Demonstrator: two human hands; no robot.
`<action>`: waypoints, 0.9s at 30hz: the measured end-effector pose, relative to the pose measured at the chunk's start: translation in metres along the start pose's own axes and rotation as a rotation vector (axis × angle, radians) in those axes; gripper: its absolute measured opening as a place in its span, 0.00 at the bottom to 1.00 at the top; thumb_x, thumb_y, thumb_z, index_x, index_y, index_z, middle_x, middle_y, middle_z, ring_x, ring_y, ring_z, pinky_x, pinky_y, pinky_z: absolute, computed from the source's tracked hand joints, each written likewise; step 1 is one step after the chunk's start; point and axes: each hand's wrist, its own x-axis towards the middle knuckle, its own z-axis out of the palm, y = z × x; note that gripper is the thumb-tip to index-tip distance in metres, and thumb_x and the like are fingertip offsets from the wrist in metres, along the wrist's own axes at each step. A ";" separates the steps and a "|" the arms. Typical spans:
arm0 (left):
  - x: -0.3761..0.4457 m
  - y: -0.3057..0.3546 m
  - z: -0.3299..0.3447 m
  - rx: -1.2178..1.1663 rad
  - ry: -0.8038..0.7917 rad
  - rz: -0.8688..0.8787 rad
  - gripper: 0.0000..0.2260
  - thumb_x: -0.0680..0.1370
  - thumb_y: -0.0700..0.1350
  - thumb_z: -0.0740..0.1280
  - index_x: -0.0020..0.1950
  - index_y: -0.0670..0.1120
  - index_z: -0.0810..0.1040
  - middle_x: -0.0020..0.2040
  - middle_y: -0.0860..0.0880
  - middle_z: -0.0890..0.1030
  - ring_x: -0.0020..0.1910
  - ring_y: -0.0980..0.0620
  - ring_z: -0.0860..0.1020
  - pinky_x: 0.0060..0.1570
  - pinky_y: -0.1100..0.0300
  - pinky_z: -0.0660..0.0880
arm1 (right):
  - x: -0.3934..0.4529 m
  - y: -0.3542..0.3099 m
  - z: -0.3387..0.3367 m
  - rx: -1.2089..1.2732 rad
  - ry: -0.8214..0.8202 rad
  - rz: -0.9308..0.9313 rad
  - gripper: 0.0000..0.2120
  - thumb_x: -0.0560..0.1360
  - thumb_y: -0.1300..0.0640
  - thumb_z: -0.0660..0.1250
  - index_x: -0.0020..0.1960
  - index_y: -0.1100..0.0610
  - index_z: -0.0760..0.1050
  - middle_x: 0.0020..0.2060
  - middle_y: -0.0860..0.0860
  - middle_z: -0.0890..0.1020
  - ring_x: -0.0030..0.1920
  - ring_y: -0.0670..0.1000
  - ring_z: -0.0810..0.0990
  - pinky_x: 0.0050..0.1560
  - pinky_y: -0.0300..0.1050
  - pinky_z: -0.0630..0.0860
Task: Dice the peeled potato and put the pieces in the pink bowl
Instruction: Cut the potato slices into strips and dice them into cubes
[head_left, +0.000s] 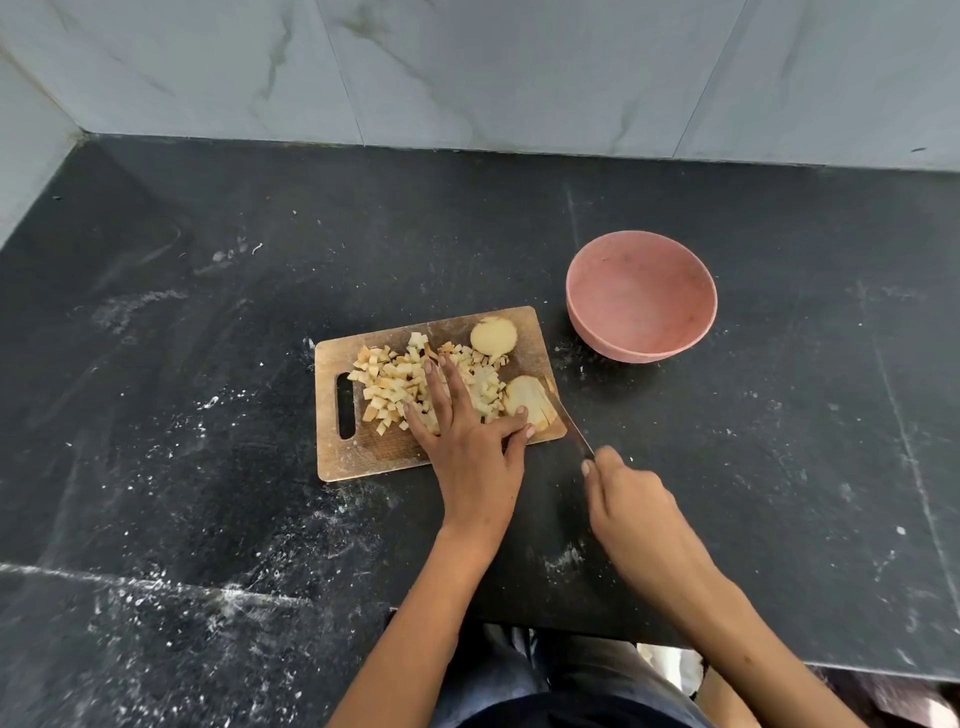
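Black stone counter carries a wooden cutting board heaped with potato dice. Left hand lies flat, fingers straight, steadying a potato slab; right hand has its grip clamped on the knife. Beside the board sits the pink bowl.

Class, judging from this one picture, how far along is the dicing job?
Done: a pile of diced pieces lies on the cutting board. In hand: the left hand steadies a potato slab while the right hand holds the knife against it. Left: a second potato chunk is uncut, and the pink bowl holds nothing.
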 end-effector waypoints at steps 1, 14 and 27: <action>0.000 0.000 0.000 -0.008 -0.005 -0.008 0.04 0.75 0.51 0.71 0.47 0.57 0.85 0.77 0.40 0.49 0.77 0.39 0.42 0.70 0.34 0.42 | 0.004 -0.003 -0.002 0.000 0.006 -0.002 0.12 0.83 0.50 0.49 0.41 0.53 0.60 0.30 0.50 0.72 0.30 0.51 0.70 0.32 0.48 0.64; 0.002 -0.001 -0.002 -0.025 -0.010 -0.078 0.04 0.73 0.52 0.73 0.46 0.59 0.84 0.78 0.42 0.47 0.77 0.42 0.39 0.70 0.38 0.38 | 0.056 -0.031 0.020 -0.212 -0.085 0.097 0.09 0.80 0.61 0.51 0.60 0.60 0.64 0.52 0.60 0.79 0.51 0.61 0.79 0.44 0.52 0.73; 0.000 0.001 0.001 -0.026 -0.011 -0.079 0.03 0.74 0.51 0.72 0.46 0.58 0.84 0.78 0.40 0.50 0.77 0.41 0.41 0.69 0.38 0.37 | -0.003 0.009 0.018 -0.072 -0.122 0.088 0.11 0.83 0.52 0.48 0.43 0.54 0.59 0.32 0.50 0.70 0.34 0.54 0.71 0.36 0.48 0.67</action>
